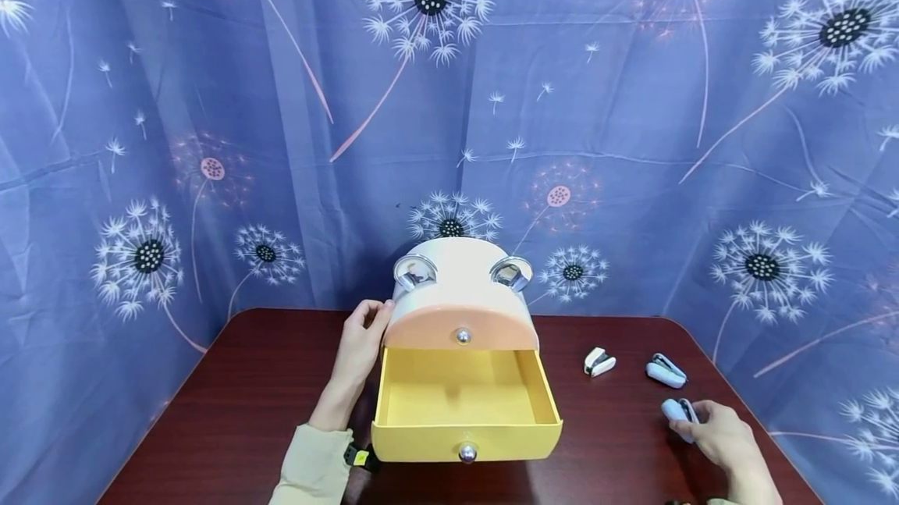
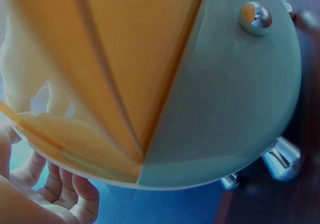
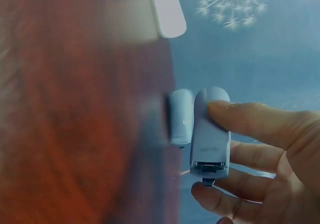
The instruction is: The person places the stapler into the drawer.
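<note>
A small white desktop drawer box [image 1: 456,263] with silver eye-like knobs on top stands mid-table. Its lower yellow drawer [image 1: 467,442] is pulled out and holds nothing; the peach upper drawer [image 1: 421,325] is closed. My left hand [image 1: 361,341] rests against the box's left side, fingers loosely bent in the left wrist view. At the right, my right hand [image 1: 723,435] pinches a light blue mini stapler [image 3: 211,134] between thumb and fingers. Just behind it lies a second light blue mini stapler [image 1: 666,371]. A white mini stapler [image 1: 599,362] lies further left, towards the box.
The dark red-brown table [image 1: 232,411] has rounded far corners. Close behind it hangs a blue curtain [image 1: 337,216] with a dandelion print. The yellow drawer juts forward towards the near side of the table, between my two arms.
</note>
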A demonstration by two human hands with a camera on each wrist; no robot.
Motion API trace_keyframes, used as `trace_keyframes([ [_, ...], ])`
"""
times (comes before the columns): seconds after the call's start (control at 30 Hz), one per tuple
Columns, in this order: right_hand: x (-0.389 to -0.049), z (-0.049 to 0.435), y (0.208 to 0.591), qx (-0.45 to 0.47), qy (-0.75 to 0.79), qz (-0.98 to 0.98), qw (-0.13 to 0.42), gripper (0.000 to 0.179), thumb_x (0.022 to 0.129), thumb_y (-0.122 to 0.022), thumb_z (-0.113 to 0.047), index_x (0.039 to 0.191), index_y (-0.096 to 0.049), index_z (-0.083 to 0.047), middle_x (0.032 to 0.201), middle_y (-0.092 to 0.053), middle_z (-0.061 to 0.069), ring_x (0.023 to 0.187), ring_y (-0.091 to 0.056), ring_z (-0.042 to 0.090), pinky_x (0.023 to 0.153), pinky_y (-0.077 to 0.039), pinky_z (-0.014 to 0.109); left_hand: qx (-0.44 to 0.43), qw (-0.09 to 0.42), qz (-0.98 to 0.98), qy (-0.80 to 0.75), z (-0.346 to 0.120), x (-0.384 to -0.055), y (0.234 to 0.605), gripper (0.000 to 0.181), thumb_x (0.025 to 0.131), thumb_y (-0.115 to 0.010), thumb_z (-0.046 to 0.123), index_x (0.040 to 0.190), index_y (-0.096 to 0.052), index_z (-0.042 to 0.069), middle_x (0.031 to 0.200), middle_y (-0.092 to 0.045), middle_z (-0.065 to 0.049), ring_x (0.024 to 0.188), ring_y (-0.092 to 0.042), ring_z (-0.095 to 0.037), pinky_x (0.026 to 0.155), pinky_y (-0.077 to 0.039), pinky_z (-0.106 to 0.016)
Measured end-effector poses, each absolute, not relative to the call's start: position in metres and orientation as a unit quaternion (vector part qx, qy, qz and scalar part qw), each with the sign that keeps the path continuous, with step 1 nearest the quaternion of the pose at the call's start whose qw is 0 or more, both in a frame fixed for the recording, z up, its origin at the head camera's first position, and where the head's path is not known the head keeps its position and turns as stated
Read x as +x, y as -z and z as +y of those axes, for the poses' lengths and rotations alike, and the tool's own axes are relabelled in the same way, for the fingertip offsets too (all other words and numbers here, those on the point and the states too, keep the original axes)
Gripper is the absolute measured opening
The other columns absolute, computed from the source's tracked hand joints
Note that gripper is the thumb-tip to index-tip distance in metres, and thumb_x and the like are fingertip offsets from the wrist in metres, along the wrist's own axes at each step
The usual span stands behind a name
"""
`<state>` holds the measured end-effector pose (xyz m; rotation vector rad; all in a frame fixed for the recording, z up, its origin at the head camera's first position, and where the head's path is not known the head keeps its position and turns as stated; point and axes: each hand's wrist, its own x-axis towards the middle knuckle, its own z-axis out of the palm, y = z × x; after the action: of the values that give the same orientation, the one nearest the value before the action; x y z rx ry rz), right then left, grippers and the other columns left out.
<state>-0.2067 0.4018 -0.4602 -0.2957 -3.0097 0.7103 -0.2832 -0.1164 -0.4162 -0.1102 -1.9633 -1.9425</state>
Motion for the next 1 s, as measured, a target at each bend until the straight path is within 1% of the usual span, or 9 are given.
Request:
trace_keyframes([
  [0.23,-0.203,0.389,0.438,-0.059,-0.213,-0.972,0.075,0.065,0.071,-0.067,-0.047,0.107,-0.052,0.005,0.084,-0.058,0.019,0.075,-0.051,0.036,0.061,-0.038,0.045,-0.039,0.185,-0.702,0.686,-0.118,-0.282,0.415,0.035,0.08,-0.059,0.042,0.086,-0.056,0.008,0.074,-0.048,-0.008,0.066,-0.046,-0.017,0.056,-0.038,-0.024],
  [0.4,-0.199,0.376,0.42,-0.043,-0.215,-0.971,0.097,0.065,0.071,-0.066,-0.049,0.11,-0.052,0.001,0.085,-0.059,0.016,0.076,-0.052,0.031,0.06,-0.037,0.04,-0.039,0.186,-0.702,0.686,-0.118,-0.282,0.415,0.035,0.08,-0.059,0.042,0.086,-0.056,0.007,0.074,-0.048,-0.007,0.065,-0.045,-0.017,0.055,-0.038,-0.024],
  [0.6,-0.193,0.362,0.401,-0.028,-0.2,-0.972,0.121,0.065,0.072,-0.063,-0.052,0.112,-0.051,-0.002,0.091,-0.058,0.02,0.079,-0.052,0.035,0.061,-0.037,0.045,-0.041,0.191,-0.703,0.684,-0.117,-0.283,0.416,0.035,0.081,-0.059,0.041,0.086,-0.056,0.006,0.073,-0.048,-0.007,0.064,-0.045,-0.016,0.055,-0.037,-0.023],
  [0.73,-0.189,0.35,0.389,-0.009,-0.2,-0.967,0.159,0.061,0.073,-0.065,-0.049,0.112,-0.051,-0.004,0.095,-0.057,0.02,0.082,-0.052,0.037,0.063,-0.037,0.046,-0.042,0.197,-0.704,0.681,-0.117,-0.283,0.416,0.034,0.081,-0.059,0.039,0.085,-0.056,0.006,0.074,-0.048,-0.007,0.065,-0.045,-0.016,0.055,-0.037,-0.023],
  [0.87,-0.185,0.337,0.376,0.018,-0.201,-0.96,0.195,0.061,0.073,-0.066,-0.047,0.114,-0.051,-0.005,0.099,-0.057,0.019,0.085,-0.051,0.035,0.065,-0.036,0.045,-0.041,0.202,-0.707,0.677,-0.117,-0.284,0.418,0.029,0.083,-0.059,0.036,0.085,-0.056,0.007,0.074,-0.05,-0.006,0.066,-0.046,-0.016,0.055,-0.038,-0.022],
  [0.93,-0.182,0.331,0.37,0.031,-0.201,-0.957,0.205,0.061,0.073,-0.066,-0.047,0.115,-0.051,-0.006,0.097,-0.057,0.015,0.083,-0.051,0.031,0.064,-0.036,0.043,-0.043,0.203,-0.707,0.676,-0.117,-0.284,0.418,0.028,0.084,-0.058,0.035,0.085,-0.056,0.007,0.074,-0.05,-0.006,0.066,-0.047,-0.016,0.056,-0.038,-0.022],
  [1.0,-0.18,0.325,0.365,0.046,-0.202,-0.954,0.216,0.059,0.072,-0.067,-0.046,0.115,-0.051,-0.008,0.092,-0.058,0.01,0.078,-0.052,0.026,0.061,-0.036,0.039,-0.045,0.201,-0.707,0.677,-0.116,-0.284,0.418,0.028,0.084,-0.058,0.035,0.085,-0.056,0.007,0.074,-0.05,-0.006,0.066,-0.046,-0.016,0.056,-0.038,-0.023],
])
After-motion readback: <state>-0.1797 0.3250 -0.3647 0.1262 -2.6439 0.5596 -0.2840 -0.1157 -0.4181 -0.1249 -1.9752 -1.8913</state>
